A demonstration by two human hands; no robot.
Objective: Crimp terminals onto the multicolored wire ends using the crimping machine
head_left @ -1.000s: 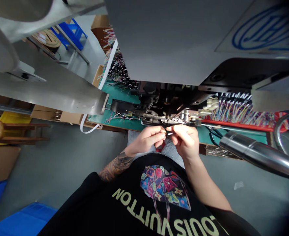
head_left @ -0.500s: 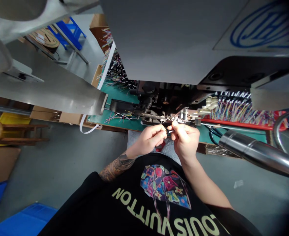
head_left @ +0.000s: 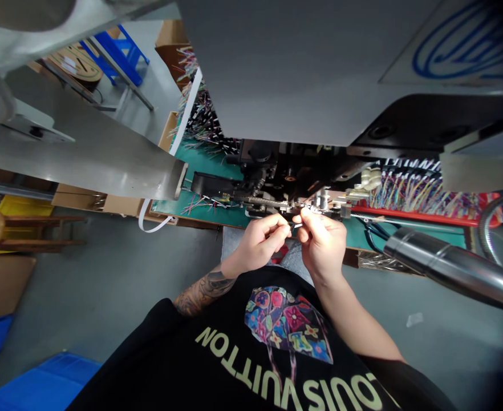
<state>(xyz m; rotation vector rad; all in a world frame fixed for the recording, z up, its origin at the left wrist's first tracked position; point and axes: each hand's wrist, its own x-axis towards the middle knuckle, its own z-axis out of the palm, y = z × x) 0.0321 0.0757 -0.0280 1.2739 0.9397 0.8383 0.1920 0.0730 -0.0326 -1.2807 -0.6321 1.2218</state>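
My left hand [head_left: 260, 242] and my right hand [head_left: 325, 245] are close together in front of the machine's metal working parts [head_left: 272, 202]. Between the fingertips runs a thin cable [head_left: 296, 226], with a short white stretch showing beside the right fingers. Each hand pinches it between thumb and forefinger, and its ends are hidden by the fingers. The right fingertips are just in front of the bright metal terminal die area [head_left: 320, 200]; whether they touch it I cannot tell.
Above hangs the large grey machine housing [head_left: 286, 68]. A red tray [head_left: 431, 218] of cables with colourful wire ends stands right, behind a steel lamp tube [head_left: 439, 260]. Loose wires [head_left: 206, 202] lie on the green tabletop [head_left: 183, 211]. A metal reel plate [head_left: 106, 154] spans the left.
My fingertips have shifted slightly, and less of the black part of the cable shows between them. The head view has moved a little. Both hands keep their pinch.
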